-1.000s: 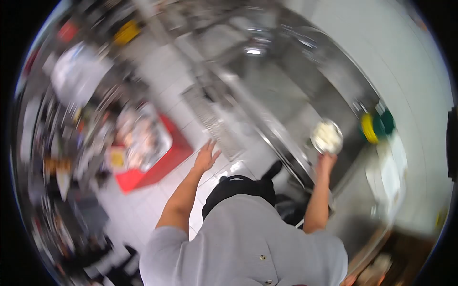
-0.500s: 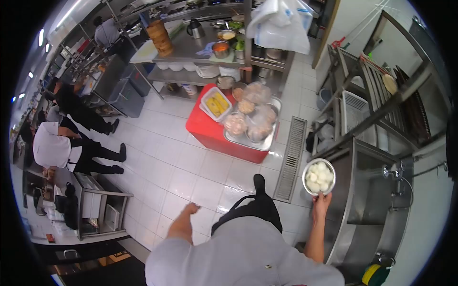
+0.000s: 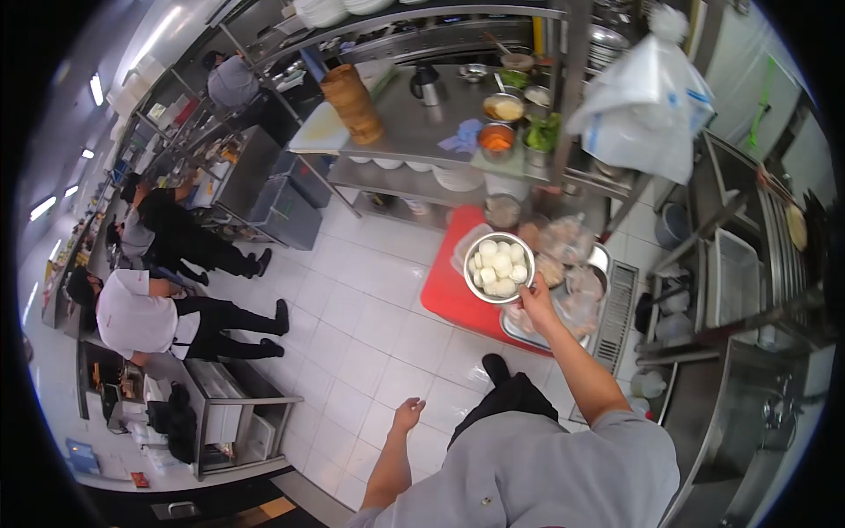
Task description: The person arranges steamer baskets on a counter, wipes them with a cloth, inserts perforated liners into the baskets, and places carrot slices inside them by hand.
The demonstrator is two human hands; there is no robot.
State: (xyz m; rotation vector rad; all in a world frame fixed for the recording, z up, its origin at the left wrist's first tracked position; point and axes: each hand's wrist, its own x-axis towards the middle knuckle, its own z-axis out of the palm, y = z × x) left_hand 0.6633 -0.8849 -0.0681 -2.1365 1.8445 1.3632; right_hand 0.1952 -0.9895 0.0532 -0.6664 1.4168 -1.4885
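Note:
My right hand grips the rim of a round metal bowl, its thumb at the edge. Several white, rounded pieces fill the bowl. From this view the bowl overlaps the red container and partly hides a pale tub on it. My left hand hangs low over the tiled floor, its fingers curled loosely together, and no object shows in it.
A metal tray with bagged food lies on the red container. Behind stands a steel table with bowls and a bamboo steamer stack. Several people are at the left, one in white. A sink is at right.
The view has turned from the sink towards the steel table. My right hand has carried the bowl from beside the sink to in front of the red container.

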